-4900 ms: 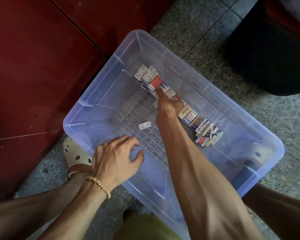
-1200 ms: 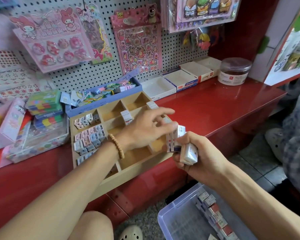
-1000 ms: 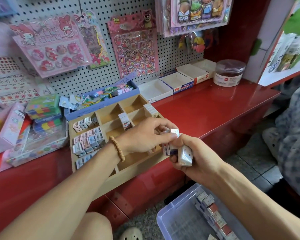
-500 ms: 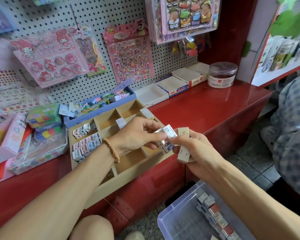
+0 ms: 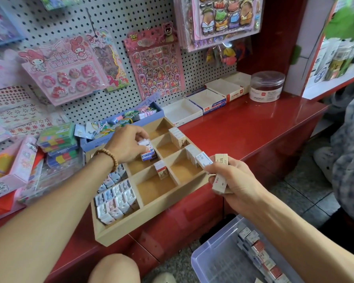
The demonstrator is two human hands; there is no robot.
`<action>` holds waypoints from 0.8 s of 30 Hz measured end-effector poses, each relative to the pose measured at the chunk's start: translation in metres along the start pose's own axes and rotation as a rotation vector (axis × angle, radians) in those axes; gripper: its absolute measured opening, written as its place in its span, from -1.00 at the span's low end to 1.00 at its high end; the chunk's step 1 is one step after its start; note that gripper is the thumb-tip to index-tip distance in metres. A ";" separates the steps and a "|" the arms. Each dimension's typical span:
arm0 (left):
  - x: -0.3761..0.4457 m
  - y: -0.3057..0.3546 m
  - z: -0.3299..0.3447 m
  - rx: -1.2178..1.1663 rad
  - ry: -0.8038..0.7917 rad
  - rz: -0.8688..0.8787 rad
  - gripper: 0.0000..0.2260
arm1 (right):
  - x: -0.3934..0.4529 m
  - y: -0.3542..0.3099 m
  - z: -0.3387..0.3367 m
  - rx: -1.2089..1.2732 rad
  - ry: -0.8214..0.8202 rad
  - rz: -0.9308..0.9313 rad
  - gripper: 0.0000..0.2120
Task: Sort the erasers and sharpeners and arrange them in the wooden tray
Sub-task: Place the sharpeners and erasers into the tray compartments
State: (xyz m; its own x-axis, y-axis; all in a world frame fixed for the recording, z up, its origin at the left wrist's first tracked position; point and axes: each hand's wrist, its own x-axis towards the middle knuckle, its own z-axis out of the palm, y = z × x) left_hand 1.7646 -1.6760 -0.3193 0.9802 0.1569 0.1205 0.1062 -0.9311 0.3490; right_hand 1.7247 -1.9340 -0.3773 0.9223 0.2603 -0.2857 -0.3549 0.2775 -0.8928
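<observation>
The left hand pinches small boxed erasers over a middle compartment of the wooden tray, the right hand grips several more; light, rigid, probably slick-wrapped, best held by opposite flat faces.

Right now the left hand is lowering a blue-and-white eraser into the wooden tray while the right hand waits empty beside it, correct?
Not quite. The head view shows the right hand is not empty: it grips several boxed erasers. The left hand does hold a blue-and-white eraser over the wooden tray.
</observation>
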 end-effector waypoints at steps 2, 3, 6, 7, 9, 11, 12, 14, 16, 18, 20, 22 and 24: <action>0.003 -0.007 0.011 0.038 -0.014 0.017 -0.74 | 0.001 0.000 -0.001 -0.005 0.005 -0.001 -0.87; 0.004 -0.009 0.016 0.053 -0.011 0.032 -0.75 | 0.002 0.000 -0.001 -0.007 0.009 0.000 -0.87; 0.004 -0.013 0.026 0.110 0.035 0.066 -0.82 | 0.002 0.002 -0.003 -0.017 0.010 0.002 -0.87; 0.004 -0.013 0.029 0.137 0.060 0.075 -0.83 | 0.002 0.003 -0.004 -0.021 0.009 0.000 -0.87; 0.005 -0.015 0.034 0.148 0.094 0.086 -0.82 | 0.002 0.003 -0.007 -0.029 0.008 -0.003 -0.87; 0.006 -0.016 0.040 0.099 0.106 0.083 -0.80 | 0.002 0.003 -0.008 -0.033 0.007 -0.003 -0.87; 0.005 -0.016 0.042 0.078 0.112 0.078 -0.80 | 0.002 0.003 -0.009 -0.035 0.005 -0.001 -0.88; 0.003 -0.016 0.045 0.046 0.133 0.064 -0.77 | 0.003 0.005 -0.009 -0.034 0.004 0.001 -0.88; 0.000 -0.016 0.047 0.036 0.140 0.061 -0.74 | 0.004 0.006 -0.009 -0.025 0.007 0.005 -0.88; -0.004 -0.016 0.048 0.039 0.131 0.066 -0.76 | 0.004 0.007 -0.009 -0.018 0.010 0.009 -0.87; -0.005 -0.015 0.048 0.024 0.130 0.062 -0.82 | 0.003 0.008 -0.009 -0.020 0.008 0.011 -0.87; -0.006 -0.015 0.049 0.019 0.151 0.054 -0.86 | 0.003 0.009 -0.010 -0.033 0.006 0.012 -0.88; -0.007 -0.015 0.050 0.049 0.181 0.061 -0.86 | 0.003 0.010 -0.011 -0.046 0.011 0.015 -0.88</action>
State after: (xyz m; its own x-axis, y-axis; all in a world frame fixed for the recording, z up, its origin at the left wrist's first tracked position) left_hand 1.7649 -1.6795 -0.3719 0.9396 0.1525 0.3065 0.0601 -0.9549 0.2908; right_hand 1.7260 -1.9404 -0.3910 0.9187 0.2540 -0.3025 -0.3612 0.2306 -0.9035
